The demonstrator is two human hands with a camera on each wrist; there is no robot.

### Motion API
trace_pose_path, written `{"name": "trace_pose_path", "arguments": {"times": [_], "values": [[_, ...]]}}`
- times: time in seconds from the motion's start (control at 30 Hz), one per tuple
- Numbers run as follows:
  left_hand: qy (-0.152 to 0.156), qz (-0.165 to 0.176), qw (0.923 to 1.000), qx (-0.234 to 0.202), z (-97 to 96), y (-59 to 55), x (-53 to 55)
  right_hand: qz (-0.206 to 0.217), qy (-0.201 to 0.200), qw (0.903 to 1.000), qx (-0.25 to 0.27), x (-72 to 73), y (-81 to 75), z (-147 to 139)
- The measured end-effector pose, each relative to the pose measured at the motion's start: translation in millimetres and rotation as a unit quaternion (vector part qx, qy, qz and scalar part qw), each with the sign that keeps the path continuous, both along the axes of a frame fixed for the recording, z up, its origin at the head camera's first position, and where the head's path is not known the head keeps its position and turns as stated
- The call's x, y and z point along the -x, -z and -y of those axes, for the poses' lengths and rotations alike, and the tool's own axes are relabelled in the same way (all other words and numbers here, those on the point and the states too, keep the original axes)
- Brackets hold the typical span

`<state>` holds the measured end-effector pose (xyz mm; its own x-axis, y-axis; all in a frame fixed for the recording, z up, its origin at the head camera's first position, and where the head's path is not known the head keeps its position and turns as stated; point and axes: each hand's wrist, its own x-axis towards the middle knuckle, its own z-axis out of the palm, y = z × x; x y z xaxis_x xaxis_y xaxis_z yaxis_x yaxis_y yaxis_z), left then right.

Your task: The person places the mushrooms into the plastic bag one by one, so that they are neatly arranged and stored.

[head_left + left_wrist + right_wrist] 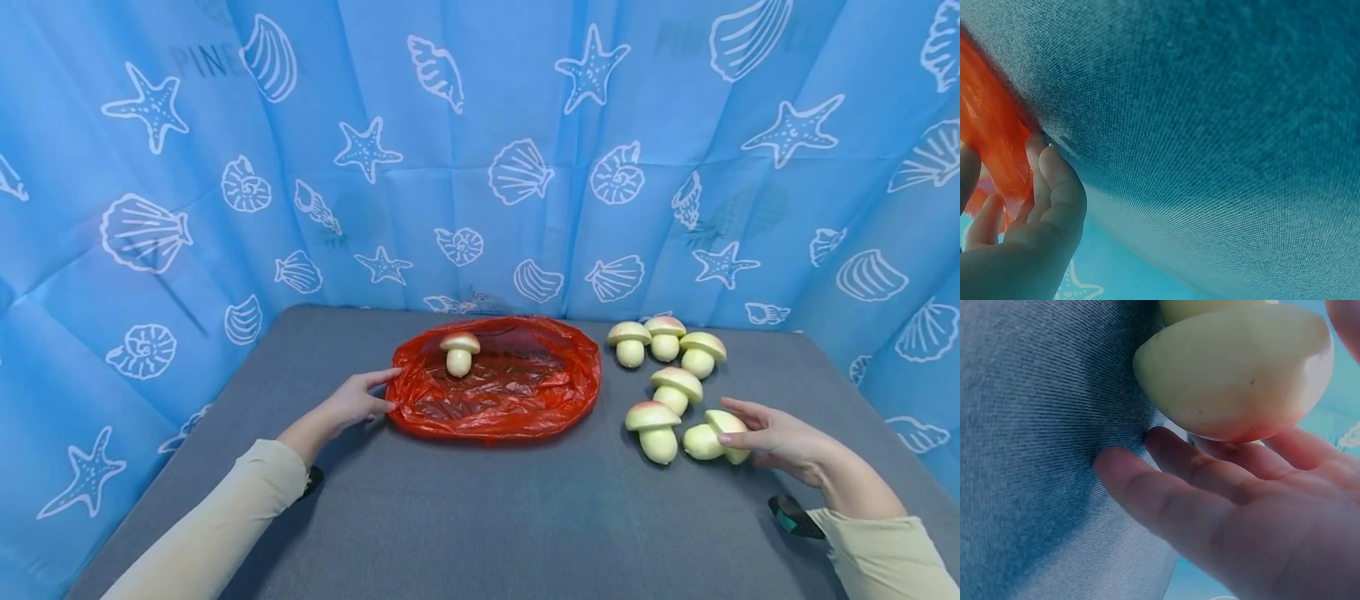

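Observation:
A red plastic bag (495,429) lies spread wide at mid-table, with one pale mushroom (459,358) inside toward its left. At the bag's left rim, my left hand (358,400) touches the plastic with spread, loosely bent fingers. The left wrist view has its fingertips right against the bag (994,119). On the right, my right hand (787,442) reaches round a mushroom lying on its side (703,442), thumb and forefinger apart across the cap. In the right wrist view, rather straight fingers (1166,500) lie beside the blushed cap (1235,381).
Several more pale mushrooms stand beyond the bag's right end, among them a near one (658,442), a middle one (675,392) and a far left one (628,346). The grey table (480,517) ends against a blue shell-print curtain (480,125).

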<state>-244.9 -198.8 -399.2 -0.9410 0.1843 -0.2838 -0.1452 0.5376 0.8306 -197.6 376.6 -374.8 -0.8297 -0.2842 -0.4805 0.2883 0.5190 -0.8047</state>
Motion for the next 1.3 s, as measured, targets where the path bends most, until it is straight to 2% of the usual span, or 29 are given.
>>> {"name": "trace_pose_path", "arguments": {"times": [0.33, 0.53, 0.73, 0.93, 1.3], "values": [[-0.004, 0.005, 1.0, -0.001, -1.1, 0.8, 1.4, -0.011, 0.007, 0.9993, -0.035, -2.2, 3.8, 0.5], [-0.001, 0.007, 1.0, -0.002, -1.0, 1.9, 2.0, -0.011, 0.016, 0.9986, -0.049, -2.2, -0.6, 2.4], [0.005, 0.005, 1.0, -0.002, -0.2, 1.7, 1.6, -0.017, 0.02, 0.9984, -0.05, -3.9, -7.3, 1.3], [-0.003, 0.005, 1.0, 0.0, -0.2, 1.2, 0.4, -0.028, 0.035, 0.9977, -0.051, -6.5, -12.2, -0.1], [0.002, -0.001, 1.0, -0.003, -1.7, 0.1, -1.0, -0.055, 0.036, 0.9976, -0.018, -8.0, -18.6, -0.9]]}}
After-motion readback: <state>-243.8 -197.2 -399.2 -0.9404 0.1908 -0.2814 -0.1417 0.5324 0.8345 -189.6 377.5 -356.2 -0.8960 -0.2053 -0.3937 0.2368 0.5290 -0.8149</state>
